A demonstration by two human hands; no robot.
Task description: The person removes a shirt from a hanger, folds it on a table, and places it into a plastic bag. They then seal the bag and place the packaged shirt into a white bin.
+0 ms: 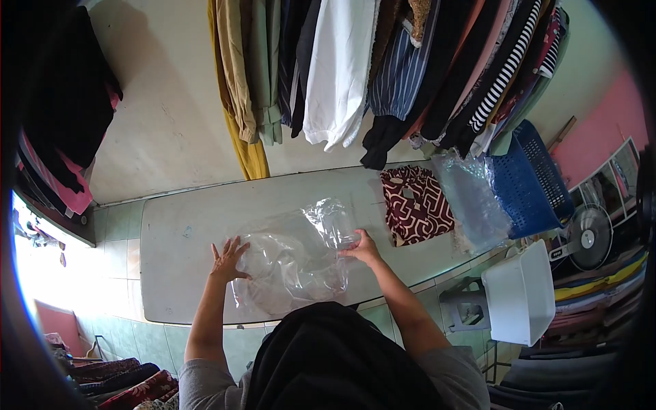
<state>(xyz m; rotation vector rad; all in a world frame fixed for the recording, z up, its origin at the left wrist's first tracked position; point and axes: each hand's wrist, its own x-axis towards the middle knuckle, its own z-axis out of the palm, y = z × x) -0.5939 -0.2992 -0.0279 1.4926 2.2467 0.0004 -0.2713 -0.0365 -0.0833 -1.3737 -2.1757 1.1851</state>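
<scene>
A large clear plastic bag lies spread and wrinkled on the grey table in front of me. My left hand rests at the bag's left edge with its fingers spread wide. At the opposite edge, my right hand has its fingers closed on the plastic. To the right of that hand lies a folded maroon and cream patterned garment. Beside the garment is a stack of clear plastic bags.
Clothes hang along the wall above the table. At the right stand a blue basket, a fan, a white bin and a grey stool. Folded fabrics lie at the lower left.
</scene>
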